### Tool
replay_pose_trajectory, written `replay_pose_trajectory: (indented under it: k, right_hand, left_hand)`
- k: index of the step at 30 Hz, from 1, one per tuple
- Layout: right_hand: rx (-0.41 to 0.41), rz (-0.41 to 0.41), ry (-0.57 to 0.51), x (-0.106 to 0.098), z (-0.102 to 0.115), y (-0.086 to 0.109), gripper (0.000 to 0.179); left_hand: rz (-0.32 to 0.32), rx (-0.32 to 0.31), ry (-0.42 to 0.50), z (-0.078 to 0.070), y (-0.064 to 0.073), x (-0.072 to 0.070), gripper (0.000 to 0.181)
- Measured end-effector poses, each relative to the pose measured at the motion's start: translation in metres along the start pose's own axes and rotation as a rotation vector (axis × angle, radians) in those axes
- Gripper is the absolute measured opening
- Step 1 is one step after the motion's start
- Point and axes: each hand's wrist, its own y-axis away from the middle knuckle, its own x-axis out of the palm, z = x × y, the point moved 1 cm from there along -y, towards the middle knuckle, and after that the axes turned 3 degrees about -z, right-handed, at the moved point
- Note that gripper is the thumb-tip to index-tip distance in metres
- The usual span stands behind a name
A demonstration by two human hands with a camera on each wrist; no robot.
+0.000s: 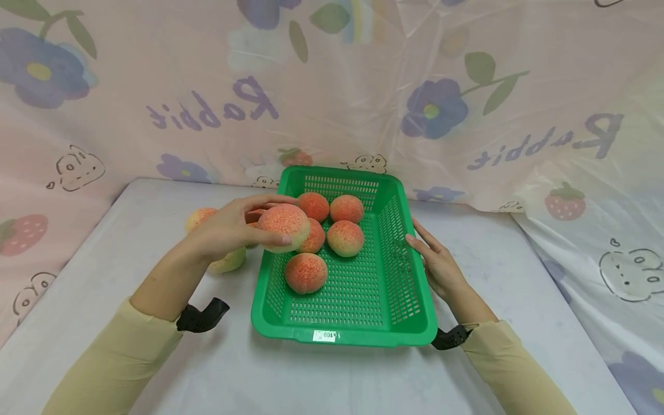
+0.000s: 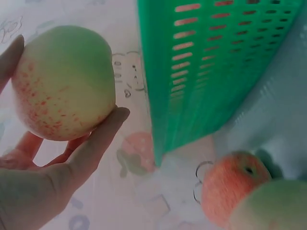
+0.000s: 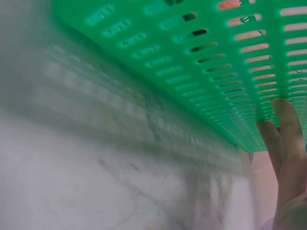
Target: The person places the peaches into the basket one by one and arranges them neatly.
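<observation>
My left hand (image 1: 228, 227) grips a peach (image 1: 283, 226), red-speckled above and pale yellow-green below, over the left rim of a green plastic basket (image 1: 358, 294). In the left wrist view, thumb and fingers hold this peach (image 2: 67, 84) from opposite sides, beside the basket's slotted wall (image 2: 201, 72). Several peaches lie in the basket, one of them (image 1: 306, 274) nearer its front left. My right hand (image 1: 441, 262) holds the basket's right side, its thumb on the rim and its fingers against the outer wall. Those fingers (image 3: 288, 129) touch the slotted side in the right wrist view.
More peaches lie on the white tabletop left of the basket, partly hidden by my left hand; one yellowish peach (image 1: 199, 218) and a greener one (image 1: 228, 261) show. A patterned cloth (image 1: 332, 86) hangs behind the table. A small label (image 1: 325, 335) sits on the basket's front rim.
</observation>
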Motion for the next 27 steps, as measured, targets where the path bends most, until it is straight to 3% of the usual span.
replay_pose_trajectory:
  k: [7, 18, 27]
  right_hand:
    - [0.002, 0.005, 0.01, -0.001, 0.001, 0.001, 0.07]
    - [-0.013, 0.012, 0.047, -0.002, 0.0, 0.001, 0.066]
    - [-0.014, 0.018, 0.027, -0.001, -0.001, 0.0, 0.065]
  left_hand:
    - [0.009, 0.028, 0.002, -0.012, -0.019, 0.01, 0.062]
    - [-0.038, -0.022, 0.016, -0.031, -0.043, 0.028, 0.061]
    - [0.039, 0.03, 0.057, -0.038, -0.06, 0.044, 0.06]
